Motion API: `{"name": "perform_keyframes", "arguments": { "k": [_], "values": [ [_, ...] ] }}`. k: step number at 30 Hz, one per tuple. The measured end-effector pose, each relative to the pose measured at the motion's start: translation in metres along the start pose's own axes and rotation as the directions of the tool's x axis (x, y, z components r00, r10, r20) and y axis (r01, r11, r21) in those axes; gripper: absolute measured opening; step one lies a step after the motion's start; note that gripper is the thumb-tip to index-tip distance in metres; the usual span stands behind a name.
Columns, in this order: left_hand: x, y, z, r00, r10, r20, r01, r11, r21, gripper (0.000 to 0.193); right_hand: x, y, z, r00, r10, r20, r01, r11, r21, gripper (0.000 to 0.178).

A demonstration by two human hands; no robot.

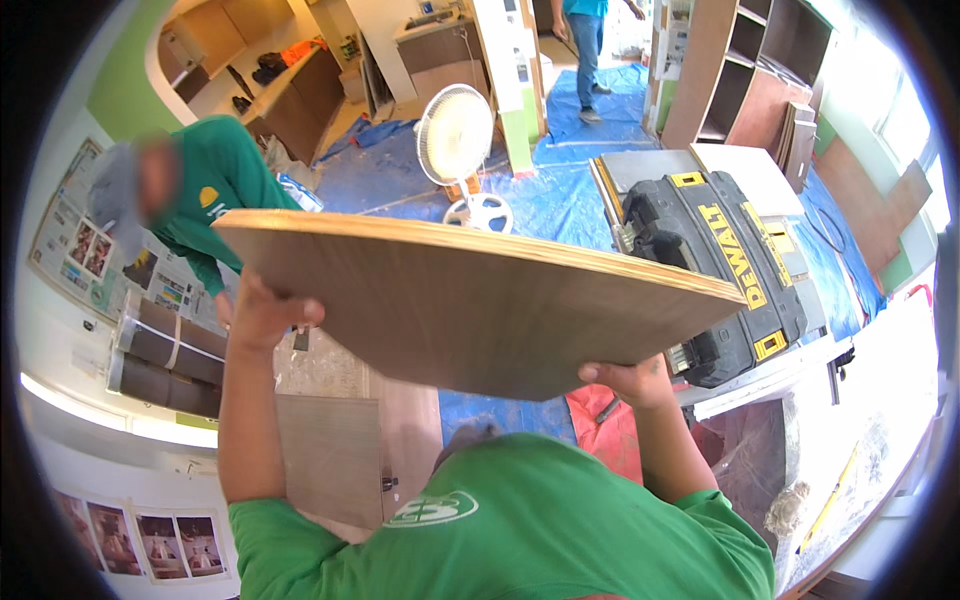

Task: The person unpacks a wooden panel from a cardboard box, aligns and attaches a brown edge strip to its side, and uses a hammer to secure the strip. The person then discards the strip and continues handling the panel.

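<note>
A dark grey-brown plywood panel (470, 310) with a pale layered edge is held up in front of me, tilted so its broad face is toward me. My left hand (268, 312) grips its left end, the thumb on the near face and the fingers hidden behind. At the lower right edge, my right hand (632, 380) holds it with the thumb in front; those fingers are mostly hidden too. Below the panel, a similar brown board (330, 450) lies near my left forearm.
A co-worker in a green shirt (235, 165) bends at the left. A white fan (455, 135) stands beyond the panel. To the right lies a black and yellow tool case (715, 270). Blue sheeting (570, 210) covers the floor, and another person (588, 45) stands far back. Shelving (745, 60) stands back right.
</note>
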State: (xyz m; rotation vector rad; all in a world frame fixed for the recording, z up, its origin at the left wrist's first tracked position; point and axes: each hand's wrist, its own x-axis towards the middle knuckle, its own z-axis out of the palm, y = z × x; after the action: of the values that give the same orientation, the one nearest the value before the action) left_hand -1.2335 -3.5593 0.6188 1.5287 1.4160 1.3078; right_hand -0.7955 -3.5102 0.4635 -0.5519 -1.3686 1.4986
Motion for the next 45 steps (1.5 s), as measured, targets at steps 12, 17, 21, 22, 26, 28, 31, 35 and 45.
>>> {"name": "perform_keyframes", "arguments": {
  "k": [12, 17, 21, 22, 26, 28, 31, 35, 45],
  "values": [
    [0.193, -0.359, -0.046, 0.967, -0.163, -0.193, 0.053, 0.877, -0.477, 0.069, 0.216, 0.126, 0.056, 0.962, 0.264, -0.070, -0.259, 0.797, -0.546, 0.031],
    [0.238, -0.343, -0.061, 0.878, 0.082, -0.471, -0.019, 0.990, 0.138, 0.060, 0.319, 0.188, 0.067, 0.924, 0.376, -0.069, -0.314, 0.643, -0.698, 0.030],
    [0.298, -0.298, -0.064, 0.961, 0.271, 0.048, -0.265, 0.865, 0.427, 0.063, 0.374, 0.226, 0.061, 0.922, 0.379, -0.079, -0.313, 0.609, -0.728, 0.031],
    [0.315, -0.293, -0.061, 0.954, 0.277, 0.117, -0.299, 0.835, 0.461, 0.063, 0.386, 0.232, 0.058, 0.927, 0.369, -0.070, -0.301, 0.619, -0.726, 0.031],
    [0.372, -0.286, -0.044, 0.910, 0.273, 0.311, -0.409, 0.705, 0.580, 0.059, 0.431, 0.244, 0.041, 0.926, 0.372, -0.059, -0.292, 0.609, -0.737, 0.032],
    [0.397, -0.286, -0.033, 0.912, 0.284, 0.297, -0.405, 0.742, 0.534, 0.053, 0.449, 0.244, 0.030, 0.918, 0.391, -0.062, -0.316, 0.630, -0.709, 0.031],
    [0.440, -0.281, -0.017, 0.904, 0.274, 0.328, -0.408, 0.779, 0.476, 0.044, 0.479, 0.246, 0.006, 0.918, 0.393, -0.058, -0.323, 0.653, -0.685, 0.031],
    [0.494, -0.269, 0.017, 0.881, 0.291, 0.373, -0.436, 0.806, 0.400, 0.035, 0.514, 0.251, -0.033, 0.928, 0.370, -0.037, -0.303, 0.694, -0.653, 0.033],
    [0.607, -0.227, 0.127, 0.738, 0.419, 0.530, -0.583, 0.791, 0.186, 0.029, 0.560, 0.245, -0.135, 0.981, 0.186, -0.062, -0.181, 0.742, -0.646, 0.035]
  ]
}}
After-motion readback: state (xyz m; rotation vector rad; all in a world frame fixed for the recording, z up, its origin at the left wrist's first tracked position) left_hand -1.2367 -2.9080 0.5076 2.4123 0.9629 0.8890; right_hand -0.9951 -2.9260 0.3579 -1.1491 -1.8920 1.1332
